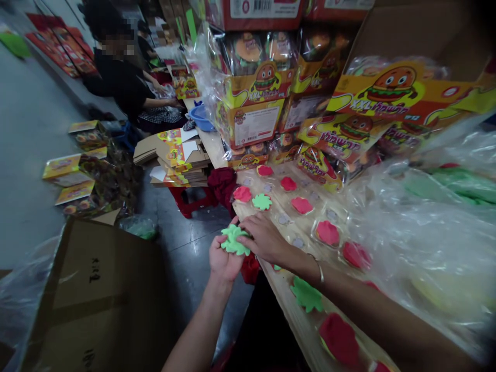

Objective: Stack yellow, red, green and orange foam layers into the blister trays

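A light-green, wavy-edged lettuce-shaped piece (pixel 234 241) lies across the palm and fingers of my left hand (pixel 223 263), its thumb on the edge. From the right, my right hand (pixel 267 236) reaches over, its curled fingers pinching the same piece near its side. Both hands are over the table's left edge. Just beyond them, another green piece (pixel 262 202) rests on a small stack beside a red wavy piece (pixel 242 194). Nearer me on the table are a darker green piece (pixel 307 294) and a large red piece (pixel 339 338).
Rows of small stacks topped with red pieces (pixel 327 233) cover the wooden table (pixel 267 261). Printed burger boxes (pixel 253 121) are piled behind, with plastic bags (pixel 434 232) at right. Flattened cartons (pixel 182 160) sit on a red stool. A big carton (pixel 104 289) stands left; a co-worker (pixel 124 88) sits beyond.
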Action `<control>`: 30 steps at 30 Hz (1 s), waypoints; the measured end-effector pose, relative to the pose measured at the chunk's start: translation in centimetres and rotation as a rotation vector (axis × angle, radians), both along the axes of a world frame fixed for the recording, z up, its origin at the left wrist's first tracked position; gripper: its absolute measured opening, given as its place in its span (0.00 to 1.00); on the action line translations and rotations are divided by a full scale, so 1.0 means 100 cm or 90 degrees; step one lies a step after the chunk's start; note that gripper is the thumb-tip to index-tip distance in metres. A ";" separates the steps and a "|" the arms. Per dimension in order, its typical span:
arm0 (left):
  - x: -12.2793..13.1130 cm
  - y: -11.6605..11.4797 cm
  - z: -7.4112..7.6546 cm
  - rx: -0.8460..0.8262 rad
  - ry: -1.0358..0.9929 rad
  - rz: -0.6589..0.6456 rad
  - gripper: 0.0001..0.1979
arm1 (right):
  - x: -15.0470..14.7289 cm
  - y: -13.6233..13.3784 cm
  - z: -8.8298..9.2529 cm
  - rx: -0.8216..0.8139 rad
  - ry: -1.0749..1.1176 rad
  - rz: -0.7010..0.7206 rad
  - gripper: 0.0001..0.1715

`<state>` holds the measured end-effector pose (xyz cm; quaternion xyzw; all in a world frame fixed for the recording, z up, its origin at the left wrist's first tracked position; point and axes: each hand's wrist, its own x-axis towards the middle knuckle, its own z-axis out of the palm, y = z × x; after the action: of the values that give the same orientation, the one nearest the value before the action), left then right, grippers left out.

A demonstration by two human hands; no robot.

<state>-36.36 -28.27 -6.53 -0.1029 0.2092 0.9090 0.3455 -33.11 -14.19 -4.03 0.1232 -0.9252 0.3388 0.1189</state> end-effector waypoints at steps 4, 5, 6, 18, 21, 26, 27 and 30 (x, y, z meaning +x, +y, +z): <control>-0.011 -0.007 -0.004 0.027 0.018 0.003 0.34 | -0.013 0.007 -0.012 -0.204 -0.059 0.013 0.08; -0.013 -0.009 -0.007 0.028 0.006 0.011 0.34 | -0.023 0.012 -0.015 -0.278 -0.086 0.029 0.07; -0.015 -0.012 -0.009 0.027 -0.008 0.019 0.34 | -0.035 0.018 -0.019 -0.346 -0.110 0.042 0.06; -0.019 -0.048 -0.036 0.015 -0.026 0.039 0.25 | -0.140 0.046 -0.028 0.126 -0.108 -0.206 0.16; -0.024 -0.035 -0.019 -0.021 -0.028 0.069 0.24 | -0.119 0.038 -0.024 0.129 0.020 -0.173 0.15; -0.032 -0.001 0.006 -0.106 -0.001 0.112 0.30 | -0.058 0.009 -0.011 -0.012 0.068 0.105 0.15; -0.032 0.005 0.008 -0.124 0.005 0.118 0.30 | -0.048 0.003 -0.011 -0.023 0.057 0.129 0.18; -0.032 0.019 0.012 -0.162 0.062 0.108 0.31 | -0.040 -0.001 -0.018 -0.145 -0.007 0.093 0.14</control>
<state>-39.61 -26.41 -5.35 -0.1187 0.3296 0.9050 0.2415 -37.15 -14.30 -5.87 0.1741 -0.8699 0.4502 0.1019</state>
